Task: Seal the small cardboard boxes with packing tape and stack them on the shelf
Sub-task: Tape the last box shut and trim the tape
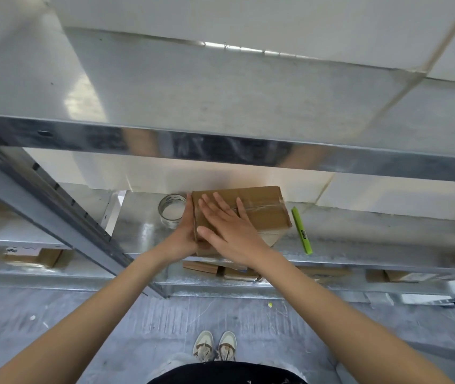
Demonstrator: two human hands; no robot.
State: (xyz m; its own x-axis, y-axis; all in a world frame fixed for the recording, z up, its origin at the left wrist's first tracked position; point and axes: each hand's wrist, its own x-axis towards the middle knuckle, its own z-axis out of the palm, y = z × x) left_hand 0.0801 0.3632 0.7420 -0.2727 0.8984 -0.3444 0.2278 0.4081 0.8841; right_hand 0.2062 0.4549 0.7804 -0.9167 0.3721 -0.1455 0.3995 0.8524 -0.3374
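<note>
A small brown cardboard box [251,214] sits on the middle tier of a galvanised metal shelf [359,245], with a strip of clear packing tape running across its top towards the right edge. The right hand [230,231] lies flat on the box's lid, fingers straight and spread, pressing down over the taped seam. The left hand [186,236] grips the box's left end, its fingers curled round that edge. Just left of the box, nearly touching it, a roll of clear packing tape [171,212] lies on the same tier. To the right, a little apart from the box, lies a bright green marker pen [301,230]. Further brown cardboard boxes [237,273] lie on the tier below. Pale shoes [215,346] stand on the grey floor [82,314].
</note>
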